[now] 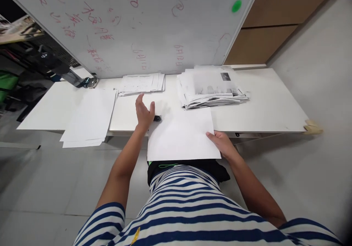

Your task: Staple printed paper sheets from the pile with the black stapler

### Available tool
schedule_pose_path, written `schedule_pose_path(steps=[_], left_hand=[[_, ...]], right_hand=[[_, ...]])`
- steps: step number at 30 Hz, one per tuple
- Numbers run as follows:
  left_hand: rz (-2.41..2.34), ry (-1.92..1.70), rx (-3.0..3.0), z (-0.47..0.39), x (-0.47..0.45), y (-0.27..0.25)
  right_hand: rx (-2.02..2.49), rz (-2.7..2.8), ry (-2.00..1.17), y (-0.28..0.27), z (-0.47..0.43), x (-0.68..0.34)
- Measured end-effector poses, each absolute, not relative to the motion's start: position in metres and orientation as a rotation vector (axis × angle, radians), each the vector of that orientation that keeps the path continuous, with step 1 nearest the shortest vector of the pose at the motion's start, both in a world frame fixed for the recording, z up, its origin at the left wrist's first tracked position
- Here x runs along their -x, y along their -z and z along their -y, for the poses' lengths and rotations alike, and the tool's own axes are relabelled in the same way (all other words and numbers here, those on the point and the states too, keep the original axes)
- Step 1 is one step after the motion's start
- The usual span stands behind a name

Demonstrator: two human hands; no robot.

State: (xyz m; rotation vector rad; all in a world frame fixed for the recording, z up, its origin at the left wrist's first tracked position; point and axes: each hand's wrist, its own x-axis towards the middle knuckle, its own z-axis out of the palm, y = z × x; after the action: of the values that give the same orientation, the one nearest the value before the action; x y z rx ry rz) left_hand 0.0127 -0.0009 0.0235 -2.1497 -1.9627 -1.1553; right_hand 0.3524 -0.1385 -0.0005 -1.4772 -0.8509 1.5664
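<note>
My right hand [222, 143] pinches the right edge of a blank white sheet of paper [181, 138], thumb on top. That sheet overhangs the front of the table, just above my waist. To its left, my left hand [144, 114] is raised with thumb and fingers apart, holding nothing. A small black object [157, 118] lies close beside the left hand; most of it is hidden, so its kind is unclear. Beyond the left hand lies a small stack of printed sheets [141, 83]. Further left, several blank sheets [88, 116] stick out past the table's front edge.
A thick, uneven pile of printed papers [211, 86] sits at the back right of the white table [277, 108]. Behind the table stands a whiteboard [154, 29] with red writing. Tape or padding [313, 127] covers the right front corner. A wall rises at the right.
</note>
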Motion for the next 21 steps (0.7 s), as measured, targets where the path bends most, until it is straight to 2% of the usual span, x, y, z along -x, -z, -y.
schedule_pose_path(steps=[6,11,18,21], left_hand=[[1.917,1.186,1.938,0.017,-0.017,-0.024],[1.797,1.515,2.361,0.044,-0.034,-0.044],[2.309,1.856,3.052,0.077,-0.059,-0.062],[2.545,2.083,2.897,0.099,-0.046,-0.065]], right_hand=[[1.608,0.967,-1.281,-0.047,0.141,-0.406],[1.588,0.959,-1.044,-0.075,0.161,-0.443],[1.376,0.943,-0.848,-0.081,0.160,-0.423],[1.337,0.976,-0.876,-0.078,0.150,-0.410]])
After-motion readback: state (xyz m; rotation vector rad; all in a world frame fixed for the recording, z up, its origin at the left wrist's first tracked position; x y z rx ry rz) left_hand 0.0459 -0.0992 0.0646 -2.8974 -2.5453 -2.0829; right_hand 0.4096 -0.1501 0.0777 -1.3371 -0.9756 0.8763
